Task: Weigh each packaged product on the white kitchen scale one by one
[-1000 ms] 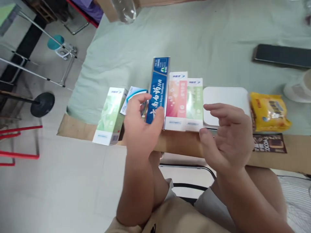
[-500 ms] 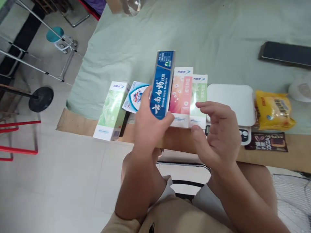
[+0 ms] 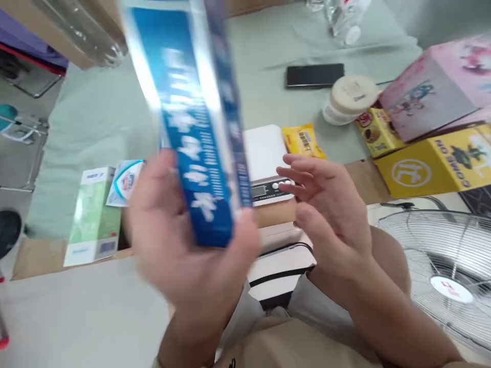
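Note:
My left hand (image 3: 184,245) grips the lower end of a long blue toothpaste box (image 3: 187,112), lifted close to the camera and blurred by motion. My right hand (image 3: 326,204) hovers beside it with fingers loosely spread, holding nothing, just in front of a white kitchen scale (image 3: 264,153) on the table edge. A pale green box (image 3: 94,214) and a small white-blue soap box (image 3: 126,176) lie to the left on the green cloth.
A yellow snack packet (image 3: 305,142), a black phone (image 3: 314,75), a white lidded cup (image 3: 347,99), a pink box (image 3: 433,87) and yellow boxes (image 3: 433,163) sit at the right. A metal fan (image 3: 437,266) stands low right. A clear bottle (image 3: 82,33) lies top left.
My left hand has raised the blue box off the table toward the camera. The view swung right, showing the fan and boxes. The pink and green boxes are now hidden behind it.

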A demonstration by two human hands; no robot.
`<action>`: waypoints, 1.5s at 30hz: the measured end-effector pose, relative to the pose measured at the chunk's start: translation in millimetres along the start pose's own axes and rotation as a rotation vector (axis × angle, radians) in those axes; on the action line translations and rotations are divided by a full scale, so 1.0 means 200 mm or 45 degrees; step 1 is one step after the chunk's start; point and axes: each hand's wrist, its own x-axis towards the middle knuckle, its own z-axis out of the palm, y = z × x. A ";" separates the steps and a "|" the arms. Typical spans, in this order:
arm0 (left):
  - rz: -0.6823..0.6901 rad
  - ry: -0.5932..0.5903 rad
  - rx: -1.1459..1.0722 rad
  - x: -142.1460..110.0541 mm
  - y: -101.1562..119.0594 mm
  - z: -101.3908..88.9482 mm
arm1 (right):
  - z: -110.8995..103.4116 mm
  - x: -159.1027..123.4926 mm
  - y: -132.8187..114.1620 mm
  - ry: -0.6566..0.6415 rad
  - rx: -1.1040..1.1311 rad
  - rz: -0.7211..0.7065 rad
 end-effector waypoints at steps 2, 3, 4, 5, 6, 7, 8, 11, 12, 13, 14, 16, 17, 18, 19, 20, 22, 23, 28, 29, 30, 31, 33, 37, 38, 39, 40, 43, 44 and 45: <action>0.137 -0.173 0.011 -0.11 0.05 0.19 | -0.15 -0.07 -0.01 0.034 0.101 0.129; 0.229 -0.274 0.008 -0.17 0.07 0.28 | -0.22 -0.10 -0.01 0.087 0.143 0.184; 0.341 -0.314 0.007 -0.22 0.08 0.38 | -0.28 -0.12 0.00 0.162 0.164 0.245; 0.404 -0.366 0.022 -0.26 0.08 0.46 | -0.34 -0.14 0.01 0.241 0.163 0.314; 0.452 -0.420 0.032 -0.30 0.09 0.53 | -0.40 -0.16 0.02 0.305 0.147 0.387; 0.475 -0.475 0.036 -0.32 0.09 0.59 | -0.46 -0.16 0.03 0.341 0.123 0.458; 0.466 -0.546 0.030 -0.34 0.09 0.63 | -0.51 -0.17 0.04 0.343 0.097 0.511; 0.380 -0.764 -0.088 -0.35 0.09 0.71 | -0.65 -0.15 0.09 0.289 0.046 0.523; 0.347 -0.822 -0.137 -0.35 0.09 0.73 | -0.68 -0.15 0.11 0.280 0.025 0.519; 0.320 -0.870 -0.176 -0.34 0.08 0.74 | -0.71 -0.15 0.12 0.273 0.002 0.525; 0.304 -0.906 -0.198 -0.34 0.07 0.76 | -0.73 -0.15 0.14 0.271 -0.022 0.540; 0.297 -0.951 -0.198 -0.35 0.05 0.78 | -0.77 -0.15 0.16 0.266 -0.061 0.584; 0.305 -0.960 -0.187 -0.35 0.04 0.80 | -0.78 -0.15 0.16 0.265 -0.079 0.597; 0.313 -0.962 -0.172 -0.36 0.02 0.81 | -0.78 -0.15 0.17 0.262 -0.098 0.603; 0.320 -0.961 -0.161 -0.38 0.01 0.82 | -0.79 -0.15 0.17 0.256 -0.126 0.611; 0.318 -0.956 -0.151 -0.39 0.00 0.83 | -0.80 -0.16 0.17 0.248 -0.171 0.622; 0.292 -0.951 -0.127 -0.42 -0.01 0.86 | -0.80 -0.16 0.16 0.216 -0.314 0.657; 0.279 -0.953 -0.113 -0.43 -0.02 0.87 | -0.81 -0.16 0.16 0.191 -0.401 0.669; 0.262 -0.963 -0.017 -0.45 -0.07 0.92 | -0.78 -0.18 0.14 0.118 -0.844 0.650; 0.241 -0.979 0.021 -0.45 -0.07 0.93 | -0.76 -0.19 0.14 0.119 -0.933 0.650; 0.207 -1.008 0.065 -0.44 -0.08 0.94 | -0.75 -0.20 0.14 0.109 -1.013 0.649; 0.169 -1.047 0.105 -0.43 -0.08 0.94 | -0.74 -0.20 0.14 0.092 -1.079 0.638; 0.101 -1.130 0.151 -0.42 -0.07 0.95 | -0.72 -0.22 0.14 0.043 -1.166 0.600; 0.043 -1.233 0.074 -0.39 -0.06 0.96 | -0.69 -0.22 0.16 0.040 -1.256 0.517; 0.032 -1.252 0.043 -0.39 -0.06 0.96 | -0.69 -0.22 0.16 0.051 -1.276 0.504; 0.027 -1.269 0.014 -0.39 -0.06 0.97 | -0.69 -0.22 0.17 0.057 -1.294 0.494; 0.029 -1.277 -0.009 -0.39 -0.06 0.98 | -0.69 -0.22 0.17 0.053 -1.309 0.486; 0.078 -1.229 -0.043 -0.41 -0.08 1.01 | -0.68 -0.23 0.17 0.012 -1.343 0.451; 0.099 -1.197 -0.058 -0.42 -0.09 1.02 | -0.67 -0.23 0.17 0.000 -1.352 0.433; 0.117 -1.159 -0.078 -0.43 -0.10 1.04 | -0.67 -0.23 0.16 -0.009 -1.359 0.414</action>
